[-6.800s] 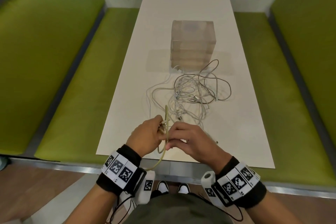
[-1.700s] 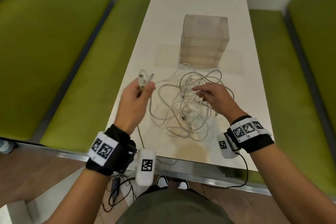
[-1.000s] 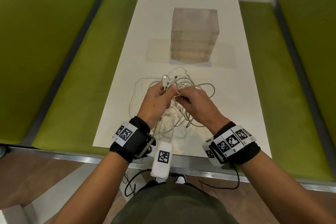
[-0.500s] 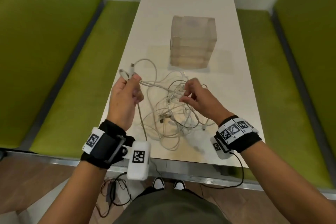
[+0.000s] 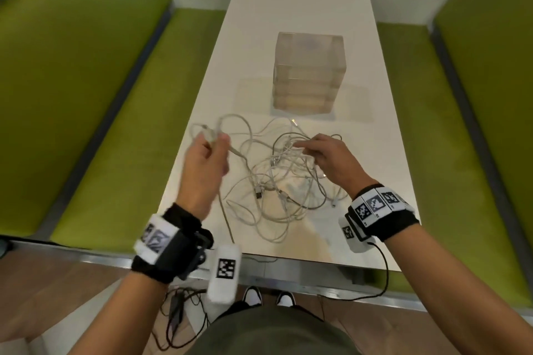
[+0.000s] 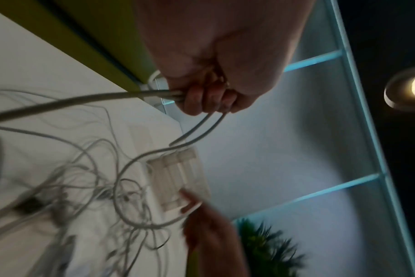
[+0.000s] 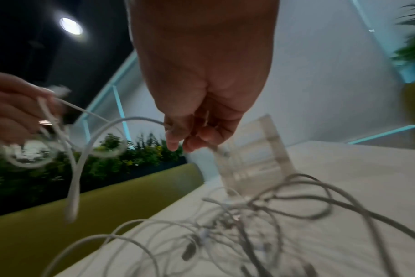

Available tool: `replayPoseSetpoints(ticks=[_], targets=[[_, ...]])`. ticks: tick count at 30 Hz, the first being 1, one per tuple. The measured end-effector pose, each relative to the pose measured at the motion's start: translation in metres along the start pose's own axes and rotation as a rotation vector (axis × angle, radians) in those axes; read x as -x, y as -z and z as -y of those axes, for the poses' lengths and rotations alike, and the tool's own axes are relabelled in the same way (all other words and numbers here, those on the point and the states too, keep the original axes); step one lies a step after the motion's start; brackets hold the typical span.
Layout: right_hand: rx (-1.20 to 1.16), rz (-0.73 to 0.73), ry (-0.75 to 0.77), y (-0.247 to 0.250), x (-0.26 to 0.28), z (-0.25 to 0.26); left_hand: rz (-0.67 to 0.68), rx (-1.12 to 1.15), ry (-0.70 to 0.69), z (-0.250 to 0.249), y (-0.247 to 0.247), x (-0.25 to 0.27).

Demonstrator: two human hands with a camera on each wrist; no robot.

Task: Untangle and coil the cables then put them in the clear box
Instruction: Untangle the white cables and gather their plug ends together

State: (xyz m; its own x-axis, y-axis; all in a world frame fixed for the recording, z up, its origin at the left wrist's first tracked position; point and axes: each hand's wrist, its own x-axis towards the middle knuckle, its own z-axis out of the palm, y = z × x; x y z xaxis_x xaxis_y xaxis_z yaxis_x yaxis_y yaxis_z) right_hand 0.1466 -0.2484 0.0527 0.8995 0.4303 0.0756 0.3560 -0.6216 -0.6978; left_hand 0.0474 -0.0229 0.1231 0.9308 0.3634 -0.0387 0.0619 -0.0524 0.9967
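White cables (image 5: 277, 181): one tangled heap on my table (image 5: 302, 23), just before the box (image 5: 310, 78), which looks empty. My left hand (image 5: 206, 170) clenches one cable's ends; right hand (image 5: 331, 158) pinches a strand. Nothing coiled or boxed; all steps remain.

Left hand (image 5: 206, 164) clenched, right hand (image 5: 328, 157) pinching

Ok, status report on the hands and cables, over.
Left hand grips white cable. Right hand over the tangle, grip unclear. Clear box behind, no cables inside visible.
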Motion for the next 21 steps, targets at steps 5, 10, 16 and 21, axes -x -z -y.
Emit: replayPoseSetpoints(ticks=[5,10,16,21], targets=[[-0.014,0.014,0.208,0.002,0.008,0.051,0.292,-0.29,0.037,0.025,-0.033,0.012],[0.075,0.177,0.169,0.006,0.024,0.066,0.496,-0.292,0.074,0.017,-0.03,0.016],[-0.055,-0.007,0.278,-0.007,0.048,0.062,0.745,-0.279,0.135,0.009,-0.006,0.018],[-0.294,0.067,0.209,-0.007,0.061,0.07,0.878,-0.191,0.222,0.004,0.004,0.026]])
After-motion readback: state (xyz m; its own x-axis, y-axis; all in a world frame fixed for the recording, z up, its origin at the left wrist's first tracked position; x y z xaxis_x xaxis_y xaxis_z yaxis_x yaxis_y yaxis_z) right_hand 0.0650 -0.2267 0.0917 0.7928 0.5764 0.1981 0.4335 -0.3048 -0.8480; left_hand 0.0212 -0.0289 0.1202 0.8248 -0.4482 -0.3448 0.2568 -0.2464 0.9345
